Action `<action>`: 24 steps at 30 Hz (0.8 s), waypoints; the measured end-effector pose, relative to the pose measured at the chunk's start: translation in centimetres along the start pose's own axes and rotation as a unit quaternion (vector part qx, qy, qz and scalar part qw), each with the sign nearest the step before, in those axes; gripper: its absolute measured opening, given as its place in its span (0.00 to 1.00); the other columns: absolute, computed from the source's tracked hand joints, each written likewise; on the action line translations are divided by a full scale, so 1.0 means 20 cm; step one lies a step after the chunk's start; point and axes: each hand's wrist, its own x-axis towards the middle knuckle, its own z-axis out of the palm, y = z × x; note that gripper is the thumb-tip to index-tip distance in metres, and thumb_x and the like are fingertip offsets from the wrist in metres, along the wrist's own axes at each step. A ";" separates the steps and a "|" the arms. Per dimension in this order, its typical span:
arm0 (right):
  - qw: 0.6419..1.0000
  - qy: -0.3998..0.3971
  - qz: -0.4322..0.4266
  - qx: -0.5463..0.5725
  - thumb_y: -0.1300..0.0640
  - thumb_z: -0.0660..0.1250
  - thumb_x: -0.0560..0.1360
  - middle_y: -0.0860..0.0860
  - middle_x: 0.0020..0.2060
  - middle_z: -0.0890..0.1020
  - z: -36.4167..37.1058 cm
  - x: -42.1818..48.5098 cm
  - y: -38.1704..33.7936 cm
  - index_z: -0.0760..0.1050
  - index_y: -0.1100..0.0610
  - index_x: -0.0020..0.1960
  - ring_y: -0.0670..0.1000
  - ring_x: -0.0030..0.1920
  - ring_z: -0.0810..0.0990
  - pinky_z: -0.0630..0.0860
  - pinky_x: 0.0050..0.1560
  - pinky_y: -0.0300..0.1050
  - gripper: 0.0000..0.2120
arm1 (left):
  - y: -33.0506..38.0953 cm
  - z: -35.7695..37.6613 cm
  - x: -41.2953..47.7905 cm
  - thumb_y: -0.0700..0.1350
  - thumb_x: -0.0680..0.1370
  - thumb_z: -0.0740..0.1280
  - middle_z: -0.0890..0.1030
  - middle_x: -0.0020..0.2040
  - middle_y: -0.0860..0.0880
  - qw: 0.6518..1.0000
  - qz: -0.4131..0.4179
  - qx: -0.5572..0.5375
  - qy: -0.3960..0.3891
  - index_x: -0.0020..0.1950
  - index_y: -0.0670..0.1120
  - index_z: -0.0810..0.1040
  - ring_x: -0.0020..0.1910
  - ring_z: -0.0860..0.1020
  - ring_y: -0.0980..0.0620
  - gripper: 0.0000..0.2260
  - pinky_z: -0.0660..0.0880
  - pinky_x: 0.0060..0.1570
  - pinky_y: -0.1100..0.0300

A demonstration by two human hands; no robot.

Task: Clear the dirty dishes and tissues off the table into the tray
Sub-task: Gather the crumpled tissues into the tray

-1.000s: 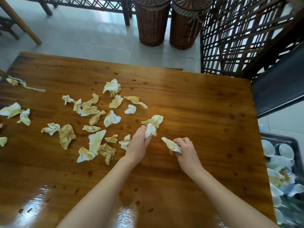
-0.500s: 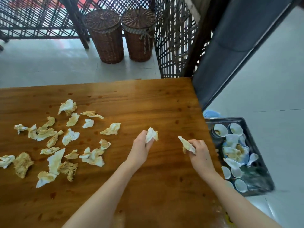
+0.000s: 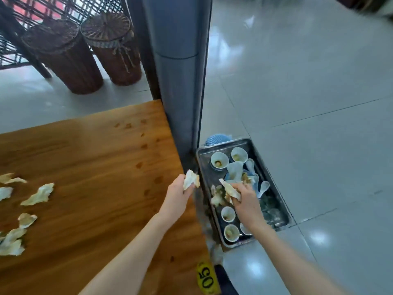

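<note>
here, left to right. stained tissues (image 3: pixel 38 193): several crumpled pieces, white with yellow-brown marks, lying loose along the left edge of the wooden table (image 3: pixel 95 150). wicker baskets (image 3: pixel 63 56): two, lidded, upright side by side on the floor beyond the table's far edge. table top: glossy, dotted with small dark spots toward its right edge. left hand (image 3: pixel 177 195): over the right edge of the table, fingers and thumb pinching one crumpled tissue (image 3: pixel 191 180), held clear of the wood. yellow tag (image 3: pixel 207 277): marked 05, at the table's near right corner. grey pillar (image 3: pixel 178 71): upright, just beyond the far right corner. tray (image 3: pixel 225 144): dark metal, rectangular, on the tiled floor just beside the table's right edge. contents: small white cups (image 3: pixel 219 160) with brown residue, at the far end and the near end; white spoons (image 3: pixel 263 187) toward the right rim; heap of used tissues (image 3: pixel 215 199) near the left rim. right hand (image 3: pixel 244 201): over the middle of the tray, fingers curled round a wad of stained tissue (image 3: pixel 230 189), beside the heap; whether they touch cannot be told.
</note>
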 end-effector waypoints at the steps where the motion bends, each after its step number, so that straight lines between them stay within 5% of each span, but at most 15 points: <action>1: 1.000 0.001 0.007 0.001 0.65 0.66 0.75 0.52 0.51 0.74 -0.05 0.02 0.07 0.77 0.56 0.57 0.53 0.51 0.73 0.72 0.54 0.46 0.12 | 0.04 0.08 0.03 0.44 0.81 0.63 0.74 0.38 0.54 1.000 -0.001 -0.005 -0.008 0.42 0.52 0.67 0.35 0.70 0.57 0.10 0.67 0.34 0.71; 6: 0.998 0.011 0.064 0.007 0.65 0.68 0.74 0.49 0.45 0.72 -0.22 0.14 0.40 0.77 0.55 0.56 0.50 0.45 0.72 0.66 0.45 0.41 0.12 | 0.17 0.47 0.19 0.44 0.80 0.65 0.78 0.41 0.48 0.998 -0.023 -0.018 -0.060 0.47 0.45 0.72 0.40 0.75 0.52 0.05 0.67 0.35 0.67; 10: 0.995 -0.019 0.100 -0.019 0.65 0.67 0.73 0.49 0.40 0.71 -0.27 0.23 0.63 0.76 0.55 0.49 0.51 0.41 0.72 0.65 0.35 0.40 0.09 | 0.20 0.71 0.32 0.45 0.79 0.67 0.77 0.39 0.53 0.996 -0.033 -0.035 -0.079 0.44 0.48 0.72 0.38 0.73 0.60 0.06 0.67 0.36 0.71; 17: 0.990 -0.044 0.132 -0.015 0.67 0.66 0.72 0.50 0.41 0.70 -0.24 0.44 0.85 0.75 0.54 0.49 0.54 0.42 0.73 0.65 0.40 0.43 0.11 | 0.25 0.98 0.51 0.47 0.79 0.66 0.77 0.42 0.47 0.987 -0.071 -0.022 -0.139 0.44 0.46 0.70 0.41 0.73 0.49 0.08 0.66 0.39 0.58; 20: 0.989 -0.046 0.135 0.022 0.62 0.69 0.73 0.49 0.45 0.70 -0.21 0.51 0.88 0.75 0.51 0.56 0.47 0.44 0.73 0.66 0.39 0.35 0.14 | 0.26 1.05 0.60 0.47 0.77 0.69 0.79 0.50 0.45 0.983 -0.099 -0.031 -0.149 0.55 0.43 0.74 0.49 0.77 0.46 0.11 0.72 0.48 0.55; 24: 0.982 -0.088 0.152 0.062 0.59 0.72 0.70 0.44 0.54 0.67 -0.19 0.57 0.91 0.63 0.45 0.72 0.36 0.45 0.69 0.65 0.45 0.24 0.34 | 0.23 1.09 0.67 0.49 0.73 0.74 0.74 0.65 0.49 0.974 -0.136 -0.041 -0.178 0.74 0.48 0.64 0.61 0.74 0.49 0.32 0.72 0.61 0.56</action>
